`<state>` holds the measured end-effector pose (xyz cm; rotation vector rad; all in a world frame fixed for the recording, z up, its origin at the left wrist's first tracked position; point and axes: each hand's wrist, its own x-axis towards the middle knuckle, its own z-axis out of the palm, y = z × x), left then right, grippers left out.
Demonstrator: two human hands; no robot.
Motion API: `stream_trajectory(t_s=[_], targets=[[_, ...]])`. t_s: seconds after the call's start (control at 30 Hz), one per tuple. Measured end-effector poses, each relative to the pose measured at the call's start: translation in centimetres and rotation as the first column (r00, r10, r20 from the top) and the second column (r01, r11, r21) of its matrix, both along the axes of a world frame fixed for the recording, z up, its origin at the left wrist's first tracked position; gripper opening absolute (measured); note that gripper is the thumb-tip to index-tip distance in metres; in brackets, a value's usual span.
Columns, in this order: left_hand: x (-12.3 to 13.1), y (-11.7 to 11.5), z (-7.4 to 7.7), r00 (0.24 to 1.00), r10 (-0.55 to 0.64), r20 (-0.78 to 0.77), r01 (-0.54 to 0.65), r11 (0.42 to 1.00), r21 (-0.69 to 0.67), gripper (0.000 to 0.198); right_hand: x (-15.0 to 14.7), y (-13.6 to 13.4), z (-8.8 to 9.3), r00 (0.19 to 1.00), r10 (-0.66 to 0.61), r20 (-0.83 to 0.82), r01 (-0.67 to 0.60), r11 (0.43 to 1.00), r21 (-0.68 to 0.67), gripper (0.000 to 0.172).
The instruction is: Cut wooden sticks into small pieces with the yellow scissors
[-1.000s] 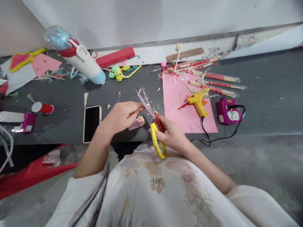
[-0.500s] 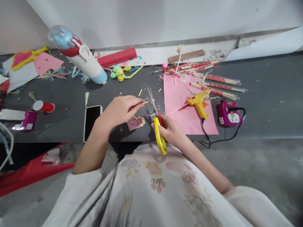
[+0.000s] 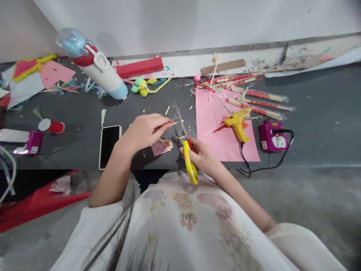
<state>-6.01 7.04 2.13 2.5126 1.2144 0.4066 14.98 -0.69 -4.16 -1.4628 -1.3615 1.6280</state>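
Observation:
Between the thumb and fingers of my left hand (image 3: pixel 148 130) is a thin wooden stick (image 3: pixel 176 122), its tip pointing right toward the scissor blades. My right hand (image 3: pixel 203 155) grips a pair of scissors (image 3: pixel 190 165) with yellow and red handles, blades pointing up and away from me. The stick's tip is close to the blades; whether they touch I cannot tell. Below my left hand lies a small pink paper square (image 3: pixel 159 148) with drawn lines and a border of short wooden bits. Small cut stick pieces (image 3: pixel 167 110) are scattered around the blades.
A yellow glue gun (image 3: pixel 238 123) rests on pink paper (image 3: pixel 210 150), its cord running near a purple box (image 3: pixel 273 136). Wrapped sticks (image 3: pixel 259 93) lie behind it. To the left are a phone (image 3: pixel 110 146), a water bottle (image 3: pixel 105 77) and a thread spool (image 3: pixel 51 126).
Almost nothing differs. Both hands keep their places with the stick and scissors, and the view has shifted slightly. The white sheet at the back right sits lower, baring more of the ledge.

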Motion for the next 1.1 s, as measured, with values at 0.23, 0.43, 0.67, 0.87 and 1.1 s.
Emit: stream_trajectory(t_s=[0.23,0.43,0.67,0.87,1.1], targets=[[1.0,-0.8,-0.7,0.998,0.054,0.015,-0.055,0.993,0.106,0.026,-0.2,0.1,0.4,1.000,0.001,-0.018,-0.001,1.000,-0.010,0.024],[1.7,-1.3,-1.6,0.992,0.094,0.085,-0.110,0.973,0.202,0.024,-0.3,0.1,0.8,1.000,0.013,0.002,-0.013,1.000,0.011,0.022],[1.7,-1.5,-2.6,0.985,0.006,0.175,-0.061,0.949,0.311,0.021,-0.6,-0.2,1.1,0.999,0.014,-0.034,-0.014,1.000,-0.002,0.024],[1.3,-1.9,-2.4,0.980,-0.062,0.190,0.016,0.972,0.235,0.023,-0.7,-0.6,0.9,0.998,0.015,-0.058,-0.010,0.997,0.075,0.026],[1.3,-2.2,-2.2,0.973,-0.105,0.203,0.058,0.973,0.224,0.024,-0.1,-0.9,1.7,0.997,0.075,0.024,-0.077,0.992,0.097,0.023]])
